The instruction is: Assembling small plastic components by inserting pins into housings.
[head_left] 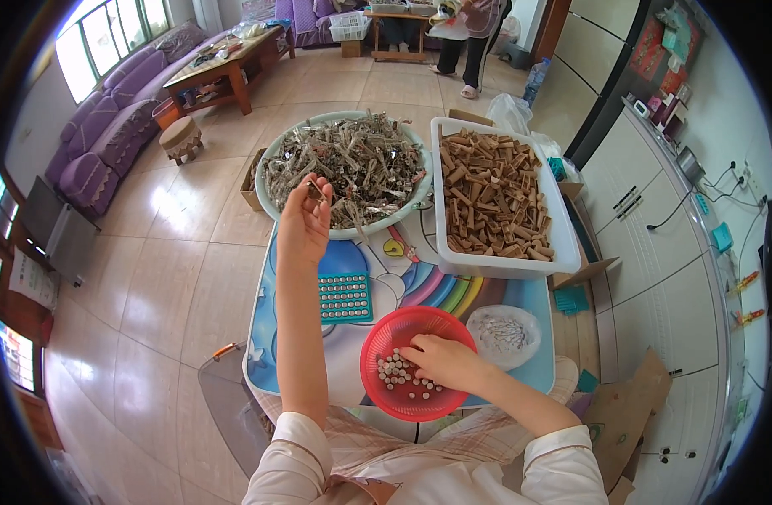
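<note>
Head view: small round pieces [397, 370] in the red basket [432, 322] are apparently being picked by the right hand [445, 362]; its grip cannot be told. The left hand [308, 215] is held curled, contents unclear. A precise pinch seems needed.

Small, round, silvery discs [392, 370], loose in a red basket [415, 321] at the near edge of the desk [342, 364], by the right hand [446, 363]; farther left, raised in the left hand [304, 223], a thin piece [316, 193].
</note>
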